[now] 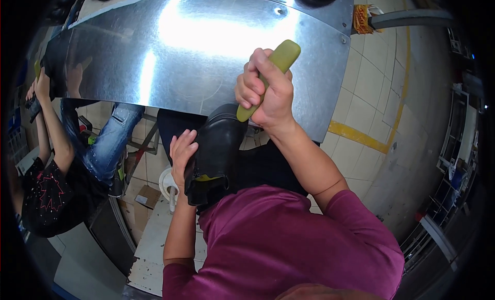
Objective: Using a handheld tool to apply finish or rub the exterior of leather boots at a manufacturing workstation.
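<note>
The right hand [268, 88] is closed in a fist around an olive-green handle [273, 73], whose rounded end sticks out of the fist toward one o'clock while its lower end touches the top of a black shoe [219, 145]. The shoe sits just below picture centre, standing on end, and its opening with a yellowish inner patch faces six o'clock; what is inside cannot be made out. The left hand [181, 153] lies flat against the shoe's side at nine o'clock of it, fingers half curled and pressed to the leather, gripping nothing else.

Behind both hands, from nine to two o'clock, spreads a shiny sheet-metal table [170, 47]. Its near edge runs in a curve just above the shoe, and its right corner ends at three o'clock of the right hand. Beyond that corner lies open tiled floor [371, 83] with a yellow line [361, 137] crossing at three o'clock.

At nine o'clock another person's arm [51, 130] reaches up to the table's left end, beside legs in blue jeans [111, 140]. At seven o'clock, under the left forearm, lies a pale scuffed board [154, 238] with a small cardboard box [147, 197] near it.
</note>
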The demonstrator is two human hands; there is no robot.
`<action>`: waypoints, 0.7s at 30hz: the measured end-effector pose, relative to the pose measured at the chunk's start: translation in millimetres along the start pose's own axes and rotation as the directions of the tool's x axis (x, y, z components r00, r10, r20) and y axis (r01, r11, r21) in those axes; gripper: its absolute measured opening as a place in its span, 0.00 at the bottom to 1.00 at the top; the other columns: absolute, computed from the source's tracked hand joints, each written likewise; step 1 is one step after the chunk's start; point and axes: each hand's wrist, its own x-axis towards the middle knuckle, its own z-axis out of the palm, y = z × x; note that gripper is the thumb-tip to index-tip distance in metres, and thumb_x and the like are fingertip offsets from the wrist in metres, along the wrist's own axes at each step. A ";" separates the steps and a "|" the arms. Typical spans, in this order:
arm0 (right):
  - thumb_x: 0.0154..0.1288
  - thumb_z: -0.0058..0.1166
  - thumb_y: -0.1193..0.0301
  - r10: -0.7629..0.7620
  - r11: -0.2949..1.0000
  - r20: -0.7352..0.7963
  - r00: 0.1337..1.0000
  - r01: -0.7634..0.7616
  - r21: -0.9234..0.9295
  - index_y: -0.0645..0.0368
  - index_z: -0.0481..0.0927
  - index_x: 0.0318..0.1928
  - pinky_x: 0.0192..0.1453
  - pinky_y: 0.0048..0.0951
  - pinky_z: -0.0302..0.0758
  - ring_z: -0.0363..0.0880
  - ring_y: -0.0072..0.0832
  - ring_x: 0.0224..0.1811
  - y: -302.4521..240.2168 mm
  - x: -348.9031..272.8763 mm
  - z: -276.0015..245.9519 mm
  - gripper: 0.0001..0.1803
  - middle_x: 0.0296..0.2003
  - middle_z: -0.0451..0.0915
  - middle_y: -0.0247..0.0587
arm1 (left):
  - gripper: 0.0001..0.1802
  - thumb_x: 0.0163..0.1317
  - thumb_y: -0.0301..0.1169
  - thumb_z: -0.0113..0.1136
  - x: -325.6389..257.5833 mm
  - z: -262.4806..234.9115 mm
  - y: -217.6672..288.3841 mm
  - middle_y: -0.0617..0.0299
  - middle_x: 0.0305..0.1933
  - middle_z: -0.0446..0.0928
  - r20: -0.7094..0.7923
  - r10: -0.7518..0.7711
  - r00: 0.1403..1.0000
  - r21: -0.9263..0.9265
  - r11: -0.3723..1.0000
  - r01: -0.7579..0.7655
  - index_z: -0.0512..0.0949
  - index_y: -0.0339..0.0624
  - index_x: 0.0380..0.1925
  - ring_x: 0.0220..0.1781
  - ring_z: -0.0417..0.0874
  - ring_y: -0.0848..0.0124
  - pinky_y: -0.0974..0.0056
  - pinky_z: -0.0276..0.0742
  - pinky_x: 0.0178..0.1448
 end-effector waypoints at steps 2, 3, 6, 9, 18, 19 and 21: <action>0.79 0.54 0.62 0.008 0.999 0.076 0.997 -0.005 -0.036 0.56 0.73 0.34 0.17 0.24 0.62 0.59 0.17 0.12 0.0 3.1 2.5 0.15 0.16 0.62 0.28 | 0.20 0.72 0.38 0.60 2.6 3.6 -1.9 0.47 0.66 0.79 -0.013 -0.024 1.000 -0.005 1.000 0.024 0.72 0.45 0.60 0.70 0.78 0.49 0.40 0.58 0.80; 0.77 0.56 0.64 0.007 0.998 0.150 0.989 0.003 -0.070 0.56 0.73 0.33 0.17 0.24 0.62 0.60 0.17 0.12 0.3 2.0 3.9 0.14 0.16 0.64 0.28 | 0.19 0.73 0.38 0.59 2.1 3.5 -2.1 0.47 0.65 0.80 -0.023 -0.039 0.999 -0.013 0.999 0.038 0.72 0.46 0.59 0.69 0.79 0.50 0.40 0.57 0.80; 0.72 0.63 0.68 0.230 0.949 0.569 0.790 -0.052 -0.311 0.57 0.77 0.34 0.20 0.22 0.64 0.65 0.15 0.15 -5.6 13.6 6.2 0.11 0.19 0.71 0.29 | 0.17 0.73 0.39 0.59 -2.8 8.7 -14.0 0.47 0.64 0.81 -0.066 0.027 0.997 0.011 1.000 -0.026 0.73 0.48 0.56 0.67 0.80 0.50 0.40 0.57 0.80; 0.64 0.72 0.67 0.187 0.879 0.621 0.761 0.153 -0.451 0.59 0.82 0.35 0.24 0.18 0.63 0.71 0.13 0.23 9.1 18.4 18.8 0.12 0.24 0.76 0.27 | 0.16 0.74 0.38 0.58 -2.2 12.9 -11.2 0.46 0.64 0.80 -0.065 0.015 0.998 -0.024 1.000 -0.016 0.73 0.46 0.56 0.68 0.80 0.50 0.38 0.57 0.80; 0.75 0.61 0.65 0.005 0.994 0.271 0.963 0.026 -0.110 0.57 0.78 0.38 0.16 0.19 0.59 0.62 0.13 0.13 -5.6 -1.5 -3.2 0.11 0.16 0.65 0.25 | 0.37 0.54 0.25 0.79 1.1 2.3 1.4 0.42 0.68 0.76 0.064 -0.057 0.996 -0.054 0.997 0.061 0.71 0.45 0.63 0.70 0.77 0.50 0.46 0.69 0.77; 0.76 0.59 0.65 -0.040 0.996 0.264 0.964 0.060 -0.066 0.56 0.77 0.38 0.16 0.20 0.59 0.62 0.14 0.13 -8.0 -5.4 -5.4 0.10 0.16 0.64 0.25 | 0.37 0.54 0.25 0.79 2.6 -1.8 3.4 0.42 0.68 0.76 0.074 -0.049 0.996 -0.050 0.997 0.053 0.71 0.45 0.63 0.70 0.77 0.50 0.46 0.69 0.77; 0.77 0.58 0.64 -0.046 0.999 0.197 0.979 0.042 0.024 0.56 0.76 0.38 0.17 0.21 0.60 0.61 0.15 0.13 -7.2 -12.9 -14.7 0.11 0.16 0.63 0.25 | 0.46 0.48 0.28 0.84 8.2 -9.4 8.8 0.46 0.69 0.75 0.171 -0.097 0.981 0.032 0.995 0.093 0.70 0.45 0.67 0.69 0.77 0.51 0.50 0.72 0.75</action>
